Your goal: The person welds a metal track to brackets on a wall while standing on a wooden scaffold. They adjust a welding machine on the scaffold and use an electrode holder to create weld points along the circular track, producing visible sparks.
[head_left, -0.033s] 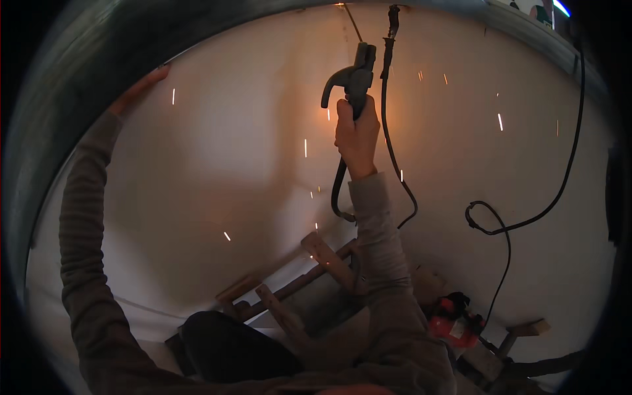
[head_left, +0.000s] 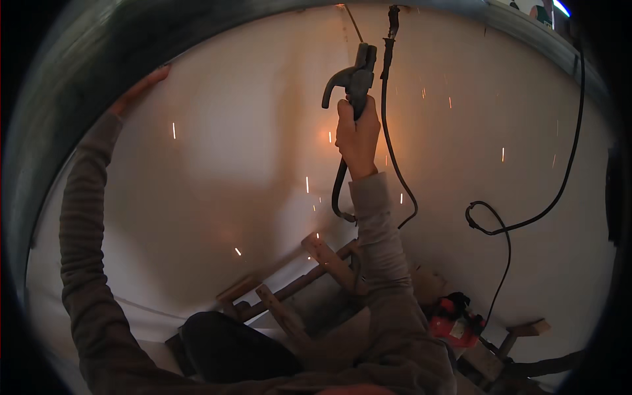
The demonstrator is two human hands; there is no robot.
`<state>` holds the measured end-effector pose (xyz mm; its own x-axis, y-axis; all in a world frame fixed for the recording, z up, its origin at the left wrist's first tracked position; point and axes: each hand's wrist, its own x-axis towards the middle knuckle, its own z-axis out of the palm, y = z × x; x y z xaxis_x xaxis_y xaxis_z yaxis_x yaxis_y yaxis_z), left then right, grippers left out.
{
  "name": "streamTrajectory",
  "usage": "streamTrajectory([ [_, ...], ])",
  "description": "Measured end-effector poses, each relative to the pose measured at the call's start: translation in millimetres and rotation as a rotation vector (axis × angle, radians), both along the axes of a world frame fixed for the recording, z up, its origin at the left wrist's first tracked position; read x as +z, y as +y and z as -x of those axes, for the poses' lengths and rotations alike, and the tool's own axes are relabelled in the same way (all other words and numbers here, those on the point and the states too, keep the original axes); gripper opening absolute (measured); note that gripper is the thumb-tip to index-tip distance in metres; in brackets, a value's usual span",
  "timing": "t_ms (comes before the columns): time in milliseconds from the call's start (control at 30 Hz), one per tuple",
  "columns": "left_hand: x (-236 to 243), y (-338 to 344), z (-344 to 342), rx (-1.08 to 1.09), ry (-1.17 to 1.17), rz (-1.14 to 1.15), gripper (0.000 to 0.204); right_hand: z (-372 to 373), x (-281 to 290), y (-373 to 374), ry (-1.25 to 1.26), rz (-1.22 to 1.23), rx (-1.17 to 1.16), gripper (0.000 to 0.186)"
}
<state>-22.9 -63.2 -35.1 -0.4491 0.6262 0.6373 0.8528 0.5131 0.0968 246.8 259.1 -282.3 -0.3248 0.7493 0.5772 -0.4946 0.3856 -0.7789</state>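
Right hand [head_left: 357, 135] gripping electrode holder [head_left: 352, 82], sparks

Electrode holder [head_left: 352, 82]: dark grey, near black. Rod [head_left: 352, 23] above it: thin, dark. Both cables [head_left: 395, 158] black, same for the looped lead [head_left: 507, 224] on the right. Wall [head_left: 230, 164]: plain off-white, warm orange glow patch next to the right hand [head_left: 357, 139], scattered orange-yellow sparks [head_left: 306, 184] as short streaks. Metal rim [head_left: 79, 72] up top: dull grey, streaky sheen. Sleeves [head_left: 82, 263]: grey-brown, no pattern. Wooden ladder [head_left: 329, 260] below: pale tan rungs, dark rails. Small machine [head_left: 454, 322] lower right: red with black parts.
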Motion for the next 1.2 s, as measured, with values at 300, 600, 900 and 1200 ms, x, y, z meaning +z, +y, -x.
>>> streamTrajectory([
  [300, -8, 12, -64, 0.051, 0.323, 0.052, 0.068, -2, 3, 0, -0.004, 0.027, 0.005, 0.031],
  [600, -14, 29, -87, 0.027, 0.276, -0.068, 0.057, -1, 3, 5, -0.016, 0.027, -0.033, 0.031],
  [900, -7, 14, -92, 0.070, 0.162, 0.048, 0.043, 5, 1, 6, -0.028, 0.015, -0.025, 0.031],
  [1200, 15, 2, -32, 0.189, 0.211, 0.137, 0.050, 9, -4, 4, -0.026, -0.013, 0.010, 0.029],
])
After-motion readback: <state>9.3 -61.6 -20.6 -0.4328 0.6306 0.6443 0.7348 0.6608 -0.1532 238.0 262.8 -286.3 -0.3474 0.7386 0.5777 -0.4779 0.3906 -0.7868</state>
